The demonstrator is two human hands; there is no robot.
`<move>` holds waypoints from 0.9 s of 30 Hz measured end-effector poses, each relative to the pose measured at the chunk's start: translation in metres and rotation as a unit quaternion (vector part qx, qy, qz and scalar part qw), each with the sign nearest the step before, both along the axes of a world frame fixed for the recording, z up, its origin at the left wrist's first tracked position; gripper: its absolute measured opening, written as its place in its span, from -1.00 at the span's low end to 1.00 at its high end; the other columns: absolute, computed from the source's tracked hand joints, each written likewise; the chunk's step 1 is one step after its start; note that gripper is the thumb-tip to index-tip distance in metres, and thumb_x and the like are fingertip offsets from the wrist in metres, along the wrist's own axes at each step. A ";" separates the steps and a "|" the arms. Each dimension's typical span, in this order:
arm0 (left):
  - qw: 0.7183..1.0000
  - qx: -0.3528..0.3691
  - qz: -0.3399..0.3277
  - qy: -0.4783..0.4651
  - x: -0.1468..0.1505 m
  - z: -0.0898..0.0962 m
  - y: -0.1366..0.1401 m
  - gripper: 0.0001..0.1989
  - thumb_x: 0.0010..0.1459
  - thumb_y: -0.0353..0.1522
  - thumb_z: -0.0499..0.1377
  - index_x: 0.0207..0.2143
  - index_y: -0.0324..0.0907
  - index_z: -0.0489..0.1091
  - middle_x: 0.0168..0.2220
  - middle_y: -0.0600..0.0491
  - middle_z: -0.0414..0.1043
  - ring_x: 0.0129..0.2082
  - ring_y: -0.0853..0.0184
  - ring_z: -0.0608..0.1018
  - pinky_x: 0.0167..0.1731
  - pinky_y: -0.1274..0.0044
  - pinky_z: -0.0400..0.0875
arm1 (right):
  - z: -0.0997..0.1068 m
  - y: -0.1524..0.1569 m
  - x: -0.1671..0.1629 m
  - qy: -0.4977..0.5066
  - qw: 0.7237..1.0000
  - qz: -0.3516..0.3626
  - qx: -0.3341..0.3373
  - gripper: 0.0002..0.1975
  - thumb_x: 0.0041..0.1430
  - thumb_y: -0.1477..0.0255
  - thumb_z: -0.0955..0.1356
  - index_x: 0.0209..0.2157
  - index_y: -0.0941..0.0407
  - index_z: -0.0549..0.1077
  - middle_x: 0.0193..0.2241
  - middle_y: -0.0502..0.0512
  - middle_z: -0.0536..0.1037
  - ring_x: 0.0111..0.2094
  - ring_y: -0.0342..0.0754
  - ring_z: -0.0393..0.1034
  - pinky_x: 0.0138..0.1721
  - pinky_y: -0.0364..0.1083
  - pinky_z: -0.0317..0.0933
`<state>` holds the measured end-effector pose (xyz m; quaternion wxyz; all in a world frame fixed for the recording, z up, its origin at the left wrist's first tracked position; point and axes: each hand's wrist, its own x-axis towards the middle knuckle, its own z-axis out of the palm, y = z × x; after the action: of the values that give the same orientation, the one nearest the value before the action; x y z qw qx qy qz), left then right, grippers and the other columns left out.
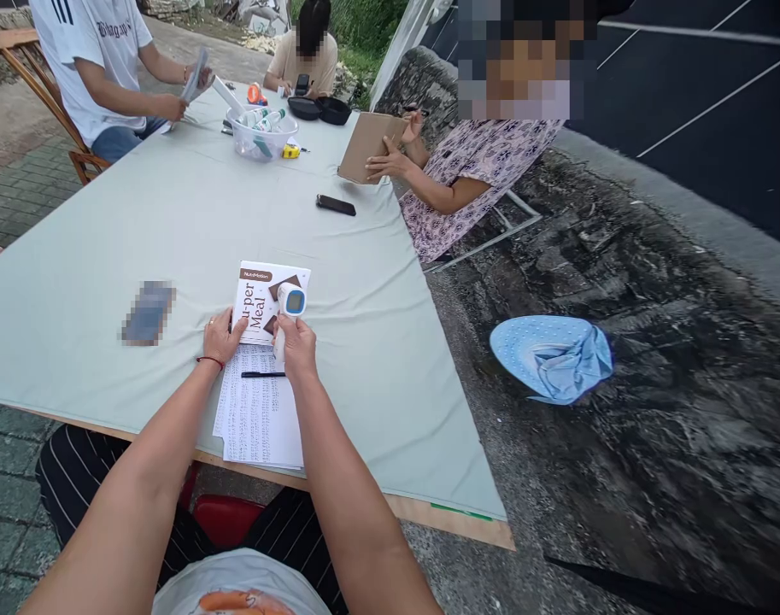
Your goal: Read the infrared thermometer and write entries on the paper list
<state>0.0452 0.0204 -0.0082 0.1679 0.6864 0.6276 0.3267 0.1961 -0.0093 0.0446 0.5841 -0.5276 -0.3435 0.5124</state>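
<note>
In the head view my left hand [220, 336] is closed on the left edge of a white box [257, 290] printed "Meal" with brown chocolate pictures. My right hand [298, 345] wraps round the handle of a white infrared thermometer [293, 301], whose blue-rimmed screen faces up towards me. The thermometer is in front of the box's right part. Below both hands lie printed sheets of paper [261, 427], with a black pen [263, 374] across them. Part of the pen's right end is hidden by my right wrist.
On the cloth-covered table [364, 342] are a blurred phone-like object [148, 313], a black phone [336, 205], a clear basin [256, 143] with bottles and a yellow tape measure [290, 151]. Three people sit around it; one holds a brown clipboard [370, 147]. A blue hat [553, 357] lies on the ground.
</note>
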 end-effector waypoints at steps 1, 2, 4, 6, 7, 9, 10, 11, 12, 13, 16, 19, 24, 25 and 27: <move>1.000 0.000 -0.001 0.000 0.000 0.000 0.000 -0.52 0.29 -0.03 -0.12 -0.03 -0.12 0.36 -0.17 -0.08 0.49 -0.12 0.10 0.45 -0.10 0.32 0.28 | 0.001 0.000 0.000 0.013 1.000 -0.008 -0.003 -0.66 -0.08 0.11 0.39 -0.46 0.10 0.36 -0.64 -0.12 0.31 -0.61 -0.21 0.14 -0.58 -0.17 0.12; 1.000 -0.001 -0.002 -0.001 0.000 0.001 0.000 -0.52 0.29 -0.03 -0.13 -0.03 -0.12 0.36 -0.17 -0.08 0.49 -0.12 0.10 0.45 -0.10 0.32 0.28 | 0.003 -0.001 -0.001 0.023 1.000 -0.014 -0.007 -0.66 -0.10 0.12 0.41 -0.47 0.10 0.36 -0.64 -0.13 0.31 -0.61 -0.22 0.14 -0.58 -0.17 0.11; 1.000 -0.003 -0.003 -0.003 0.000 0.002 -0.001 -0.52 0.29 -0.02 -0.13 -0.03 -0.12 0.36 -0.17 -0.08 0.49 -0.11 0.10 0.45 -0.11 0.32 0.28 | 0.005 -0.001 -0.001 0.032 0.999 -0.017 -0.010 -0.67 -0.12 0.14 0.42 -0.50 0.10 0.35 -0.65 -0.13 0.30 -0.62 -0.22 0.13 -0.59 -0.18 0.11; 1.000 -0.005 -0.002 -0.006 0.000 0.002 -0.001 -0.53 0.29 -0.02 -0.12 -0.04 -0.11 0.36 -0.17 -0.08 0.49 -0.12 0.11 0.45 -0.11 0.33 0.27 | 0.006 -0.002 -0.001 0.035 0.999 -0.016 -0.010 -0.67 -0.12 0.15 0.42 -0.50 0.11 0.35 -0.66 -0.14 0.30 -0.62 -0.22 0.13 -0.59 -0.18 0.11; 1.000 -0.006 -0.002 -0.006 0.000 0.003 -0.001 -0.53 0.29 -0.02 -0.12 -0.04 -0.12 0.36 -0.17 -0.08 0.49 -0.12 0.11 0.45 -0.12 0.34 0.27 | 0.007 -0.002 -0.001 0.037 0.999 -0.015 -0.011 -0.67 -0.12 0.15 0.42 -0.49 0.11 0.35 -0.65 -0.13 0.31 -0.62 -0.22 0.14 -0.58 -0.18 0.11; 1.000 -0.006 -0.002 -0.005 0.000 0.003 -0.001 -0.53 0.29 -0.03 -0.12 -0.05 -0.12 0.37 -0.17 -0.08 0.49 -0.12 0.10 0.46 -0.12 0.33 0.27 | 0.006 -0.002 -0.001 0.037 0.999 -0.013 -0.014 -0.68 -0.12 0.15 0.42 -0.47 0.11 0.37 -0.65 -0.14 0.31 -0.62 -0.22 0.15 -0.58 -0.18 0.12; 1.000 -0.006 -0.003 -0.004 0.000 0.003 -0.001 -0.53 0.29 -0.03 -0.12 -0.05 -0.12 0.37 -0.17 -0.08 0.49 -0.12 0.10 0.46 -0.11 0.33 0.27 | 0.006 -0.001 -0.001 0.036 0.999 -0.012 -0.016 -0.68 -0.12 0.16 0.42 -0.47 0.11 0.37 -0.65 -0.14 0.31 -0.62 -0.22 0.14 -0.58 -0.18 0.12; 1.000 -0.006 -0.002 -0.003 0.000 0.003 -0.001 -0.53 0.29 -0.03 -0.12 -0.04 -0.12 0.36 -0.17 -0.08 0.50 -0.12 0.10 0.45 -0.11 0.33 0.27 | 0.005 -0.001 -0.001 0.035 0.999 -0.012 -0.017 -0.69 -0.12 0.16 0.42 -0.47 0.11 0.36 -0.66 -0.15 0.30 -0.62 -0.22 0.14 -0.58 -0.18 0.12; 1.000 -0.006 -0.002 -0.002 0.000 0.003 -0.001 -0.53 0.29 -0.03 -0.12 -0.03 -0.12 0.36 -0.17 -0.08 0.50 -0.11 0.10 0.45 -0.11 0.33 0.27 | 0.005 -0.001 0.000 0.034 0.999 -0.012 -0.018 -0.69 -0.12 0.17 0.42 -0.48 0.11 0.36 -0.66 -0.15 0.30 -0.63 -0.23 0.14 -0.58 -0.18 0.12; 1.000 -0.006 -0.001 -0.002 0.000 0.003 -0.001 -0.53 0.29 -0.03 -0.12 -0.02 -0.11 0.36 -0.16 -0.08 0.50 -0.11 0.10 0.45 -0.11 0.33 0.27 | 0.005 0.000 0.000 0.035 0.999 -0.013 -0.018 -0.69 -0.12 0.17 0.42 -0.49 0.11 0.35 -0.67 -0.15 0.30 -0.63 -0.23 0.14 -0.59 -0.18 0.12; 1.000 -0.008 0.000 -0.005 0.000 0.003 0.000 -0.52 0.29 -0.03 -0.11 -0.01 -0.12 0.36 -0.16 -0.08 0.49 -0.11 0.11 0.46 -0.10 0.33 0.27 | 0.006 0.001 0.000 0.050 0.999 -0.009 -0.017 -0.69 -0.13 0.17 0.42 -0.50 0.11 0.35 -0.66 -0.14 0.32 -0.63 -0.23 0.14 -0.60 -0.18 0.11; 1.000 -0.013 0.000 -0.008 -0.001 0.002 0.000 -0.53 0.27 -0.03 -0.08 0.00 -0.11 0.36 -0.17 -0.08 0.50 -0.11 0.11 0.45 -0.11 0.33 0.28 | 0.007 0.001 0.001 0.066 0.998 0.003 -0.017 -0.70 -0.15 0.19 0.44 -0.49 0.11 0.37 -0.65 -0.13 0.34 -0.62 -0.22 0.15 -0.61 -0.18 0.11; 1.000 -0.012 -0.004 -0.021 -0.002 0.002 0.002 -0.52 0.23 -0.01 -0.01 0.00 -0.12 0.36 -0.14 -0.06 0.50 -0.10 0.10 0.46 -0.09 0.32 0.29 | 0.013 -0.006 0.005 0.074 0.997 0.023 -0.021 -0.69 -0.16 0.19 0.45 -0.46 0.10 0.37 -0.63 -0.12 0.34 -0.61 -0.21 0.15 -0.59 -0.17 0.11; 1.000 -0.013 -0.003 -0.024 -0.002 0.002 0.002 -0.52 0.21 0.00 0.01 -0.01 -0.12 0.37 -0.14 -0.06 0.50 -0.10 0.10 0.46 -0.09 0.32 0.30 | 0.014 -0.010 0.007 0.072 0.997 0.027 -0.020 -0.69 -0.15 0.19 0.44 -0.46 0.10 0.37 -0.62 -0.12 0.35 -0.60 -0.21 0.15 -0.59 -0.17 0.11; 0.999 -0.016 0.000 -0.028 -0.002 0.003 0.002 -0.51 0.16 0.01 0.08 -0.02 -0.12 0.37 -0.14 -0.06 0.51 -0.09 0.10 0.46 -0.09 0.32 0.30 | 0.016 -0.018 0.011 0.070 0.997 0.035 -0.013 -0.71 -0.13 0.21 0.43 -0.44 0.10 0.38 -0.60 -0.11 0.36 -0.59 -0.21 0.16 -0.57 -0.17 0.12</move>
<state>0.0435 0.0224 -0.0051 0.1965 0.6738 0.6281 0.3360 0.2070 -0.0276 0.0611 0.5811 -0.4860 -0.3133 0.5726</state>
